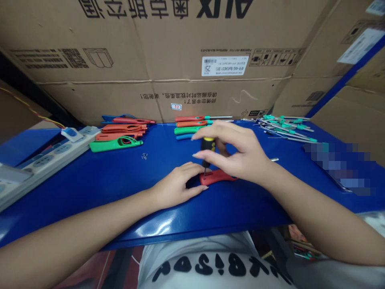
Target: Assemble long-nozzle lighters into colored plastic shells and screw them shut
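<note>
My right hand (234,150) grips a black and yellow screwdriver (207,149) by its handle. The tool stands upright, its tip on the end of a red gas lighter (218,176) that lies flat on the blue table. Fingers and thumb of my left hand (182,182) close around the lighter's left end and steady it against the table. A metal tube end (274,159) shows past my right wrist, and the middle of the lighter is hidden behind that hand. Several small screws (144,155) lie loose to the left of my left hand.
Empty-looking red, green and blue handle shells (120,134) lie at back left. Lighters with metal tubes (189,124) lie at back centre, thin wired inner parts (285,126) at back right. A power strip (51,158) borders the left; a blurred phone-like object (339,168) lies right. Cardboard (177,64) walls the back.
</note>
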### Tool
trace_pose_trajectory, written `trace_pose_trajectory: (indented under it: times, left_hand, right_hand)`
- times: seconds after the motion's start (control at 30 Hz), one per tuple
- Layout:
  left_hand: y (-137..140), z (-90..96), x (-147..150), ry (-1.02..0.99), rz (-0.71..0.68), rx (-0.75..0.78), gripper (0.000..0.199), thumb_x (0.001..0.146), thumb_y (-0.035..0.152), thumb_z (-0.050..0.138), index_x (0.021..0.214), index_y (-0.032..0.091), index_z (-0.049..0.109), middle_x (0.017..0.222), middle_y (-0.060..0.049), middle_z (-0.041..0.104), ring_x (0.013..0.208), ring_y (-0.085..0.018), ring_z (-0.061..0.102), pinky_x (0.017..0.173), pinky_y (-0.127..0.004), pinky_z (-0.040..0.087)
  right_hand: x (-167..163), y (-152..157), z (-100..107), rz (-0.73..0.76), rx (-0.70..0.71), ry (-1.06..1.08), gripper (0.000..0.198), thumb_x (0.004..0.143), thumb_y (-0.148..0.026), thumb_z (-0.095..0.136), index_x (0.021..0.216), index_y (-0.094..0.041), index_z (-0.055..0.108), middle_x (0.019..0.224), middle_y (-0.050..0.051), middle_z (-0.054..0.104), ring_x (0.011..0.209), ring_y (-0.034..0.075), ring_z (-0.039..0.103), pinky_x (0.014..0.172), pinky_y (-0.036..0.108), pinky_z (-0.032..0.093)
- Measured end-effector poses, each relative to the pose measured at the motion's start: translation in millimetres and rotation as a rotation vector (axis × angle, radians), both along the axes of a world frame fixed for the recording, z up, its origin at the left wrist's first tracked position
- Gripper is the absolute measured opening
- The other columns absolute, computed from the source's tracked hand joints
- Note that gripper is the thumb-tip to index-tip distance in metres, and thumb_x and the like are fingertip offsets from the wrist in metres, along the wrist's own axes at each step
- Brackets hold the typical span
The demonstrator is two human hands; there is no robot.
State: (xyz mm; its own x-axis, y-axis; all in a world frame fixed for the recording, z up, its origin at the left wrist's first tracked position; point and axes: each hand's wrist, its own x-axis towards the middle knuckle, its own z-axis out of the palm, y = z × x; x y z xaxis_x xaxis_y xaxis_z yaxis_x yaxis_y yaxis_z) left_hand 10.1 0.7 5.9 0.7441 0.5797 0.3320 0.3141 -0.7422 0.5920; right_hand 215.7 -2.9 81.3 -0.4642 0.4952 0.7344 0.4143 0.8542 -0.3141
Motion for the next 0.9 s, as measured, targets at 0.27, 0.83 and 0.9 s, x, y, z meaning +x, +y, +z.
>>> trace_pose_trajectory:
  times: [0.27, 0.83, 0.9]
  left_hand:
    - [0.2, -0.4, 0.0, 0.001, -0.002, 0.006, 0.034, 0.092, 0.028, 0.069, 0.125, 0.017, 0.063, 0.115, -0.009, 0.071, 0.109, -0.024, 0.066, 0.099, -0.038, 0.053]
    - [0.0, 0.2, -0.1, -0.004, -0.006, 0.000, 0.035, 0.092, 0.029, 0.069, 0.125, 0.020, 0.062, 0.123, -0.009, 0.069, 0.118, -0.026, 0.064, 0.103, -0.042, 0.051]
    - [0.0, 0.3, 0.0, -0.001, -0.011, -0.008, 0.035, 0.093, 0.028, 0.069, 0.126, 0.021, 0.062, 0.121, -0.009, 0.070, 0.115, -0.025, 0.065, 0.102, -0.041, 0.052]
  right_hand:
    - [1.0, -2.3, 2.4, 0.132, -0.160, -0.044, 0.037, 0.107, -0.026, 0.036, 0.137, -0.019, 0.056, 0.119, 0.006, 0.072, 0.094, 0.013, 0.069, 0.083, 0.027, 0.055]
    - [3.9, -0.1, -2.0, -0.080, 0.158, -0.010, 0.031, 0.094, -0.038, 0.065, 0.117, -0.019, 0.072, 0.102, 0.006, 0.078, 0.091, 0.018, 0.072, 0.085, 0.030, 0.057]
    - [2.5, -1.4, -0.6, -0.015, 0.055, -0.006, 0.033, 0.103, -0.029, 0.048, 0.130, -0.019, 0.065, 0.111, 0.006, 0.076, 0.087, 0.015, 0.072, 0.084, 0.029, 0.057]
